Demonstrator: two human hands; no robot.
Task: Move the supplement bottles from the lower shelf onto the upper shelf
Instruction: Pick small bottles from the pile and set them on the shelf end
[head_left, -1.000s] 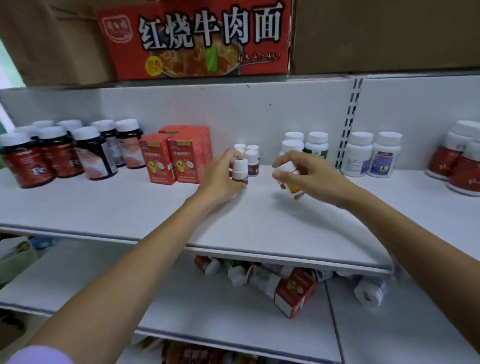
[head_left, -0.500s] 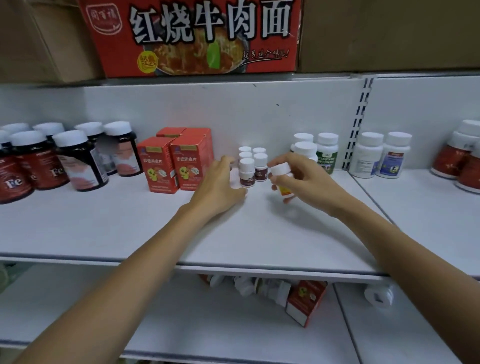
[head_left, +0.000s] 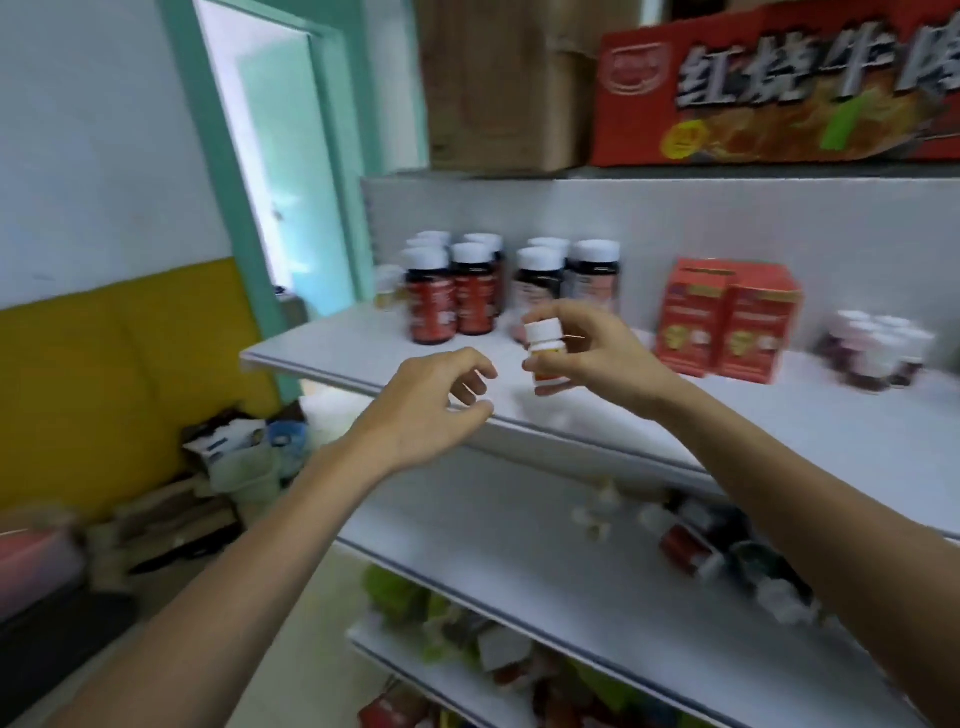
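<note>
My right hand (head_left: 597, 353) holds a small white-capped bottle (head_left: 545, 356) with a yellow-orange label, lifted just above the upper shelf (head_left: 779, 421) near its front left part. My left hand (head_left: 431, 410) hovers at the shelf's front edge, fingers curled loosely and apart, holding nothing. Several supplement bottles (head_left: 717, 545) lie tipped over on the lower shelf (head_left: 519, 545), partly hidden by my right forearm. A cluster of small white-capped bottles (head_left: 878, 351) stands on the upper shelf at the right. The picture is blurred.
Dark jars with white lids (head_left: 467, 291) and two red boxes (head_left: 727, 322) stand at the back of the upper shelf. A red noodle carton (head_left: 779, 88) sits on top. A green door frame (head_left: 249, 208), a yellow wall and floor clutter (head_left: 234, 457) lie left.
The view has swung sharply left, so the shelf's left end and the doorway now show. My left hand has let go of the small bottle cluster. My right hand still holds its bottle.
</note>
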